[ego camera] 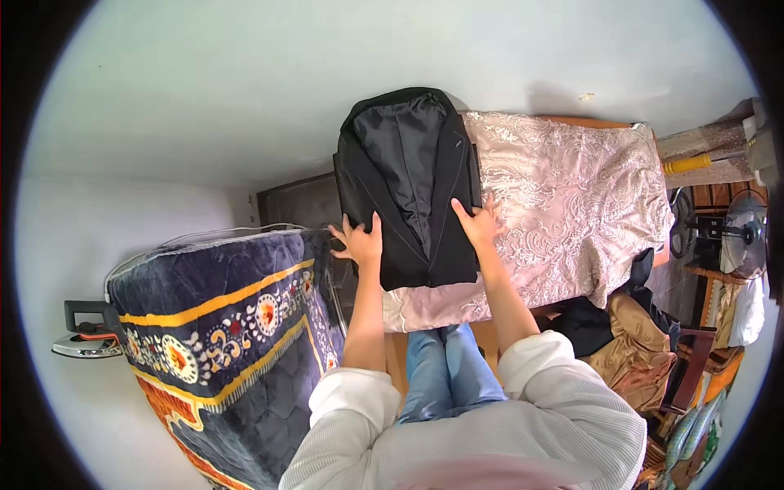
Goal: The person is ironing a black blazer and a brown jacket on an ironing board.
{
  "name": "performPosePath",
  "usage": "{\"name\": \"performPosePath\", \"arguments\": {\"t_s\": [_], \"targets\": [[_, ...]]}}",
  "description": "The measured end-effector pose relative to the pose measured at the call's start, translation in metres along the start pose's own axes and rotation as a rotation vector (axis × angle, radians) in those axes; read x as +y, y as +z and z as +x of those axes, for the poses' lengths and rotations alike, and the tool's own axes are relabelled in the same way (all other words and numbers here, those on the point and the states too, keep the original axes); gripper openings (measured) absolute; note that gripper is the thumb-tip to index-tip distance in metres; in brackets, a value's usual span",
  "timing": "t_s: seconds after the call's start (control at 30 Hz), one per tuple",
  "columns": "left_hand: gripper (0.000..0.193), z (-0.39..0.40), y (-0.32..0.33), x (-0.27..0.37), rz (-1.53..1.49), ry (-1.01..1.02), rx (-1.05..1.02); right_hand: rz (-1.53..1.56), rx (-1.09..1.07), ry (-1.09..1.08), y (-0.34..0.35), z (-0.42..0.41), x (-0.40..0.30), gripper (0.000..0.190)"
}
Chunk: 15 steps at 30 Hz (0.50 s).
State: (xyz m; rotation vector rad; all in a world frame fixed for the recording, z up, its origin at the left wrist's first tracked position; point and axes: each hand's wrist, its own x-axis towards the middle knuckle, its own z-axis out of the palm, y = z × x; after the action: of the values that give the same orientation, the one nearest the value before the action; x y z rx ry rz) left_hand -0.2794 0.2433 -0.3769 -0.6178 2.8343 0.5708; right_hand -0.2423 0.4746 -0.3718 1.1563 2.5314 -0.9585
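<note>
A black suit jacket (451, 245) lies folded before me, its lapels forming a V over a shiny dark lining (401, 138). Under it spreads a pale pink cloth with a raised floral pattern (563, 202). My left hand (361, 242) rests at the jacket's left edge, thumb on the black fabric and fingers spread outward. At the right edge, my right hand (481, 225) lays its thumb on the jacket while its other fingers fan over the pink cloth. Neither hand visibly grips the fabric. The jacket's underside is hidden.
On the left, a dark patterned plush blanket (257, 367) covers a raised surface, with a clothes iron (89, 334) at its far left end. A white cord (202, 234) runs along its back. Piled garments (637, 343) and an electric fan (744, 236) are at right. A wall (306, 73) stands behind.
</note>
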Motion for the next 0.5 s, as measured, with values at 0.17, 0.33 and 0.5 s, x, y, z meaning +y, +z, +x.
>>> {"name": "performPosePath", "arguments": {"t_s": [0.17,0.33,0.5], "targets": [[0.073,0.050,-0.001,0.022,-0.310,-0.004,-0.159,0.336,-0.020,-0.042,-0.011,0.052,-0.005,0.070],[0.079,0.107,-0.008,0.042,-0.119,0.018,-0.173,0.146,-0.106,-0.124,-0.013,0.087,-0.076,0.088],[0.064,0.095,-0.006,0.055,-0.016,0.289,0.173,-0.046,-0.002,-0.234,-0.012,0.098,-0.077,0.076]]}}
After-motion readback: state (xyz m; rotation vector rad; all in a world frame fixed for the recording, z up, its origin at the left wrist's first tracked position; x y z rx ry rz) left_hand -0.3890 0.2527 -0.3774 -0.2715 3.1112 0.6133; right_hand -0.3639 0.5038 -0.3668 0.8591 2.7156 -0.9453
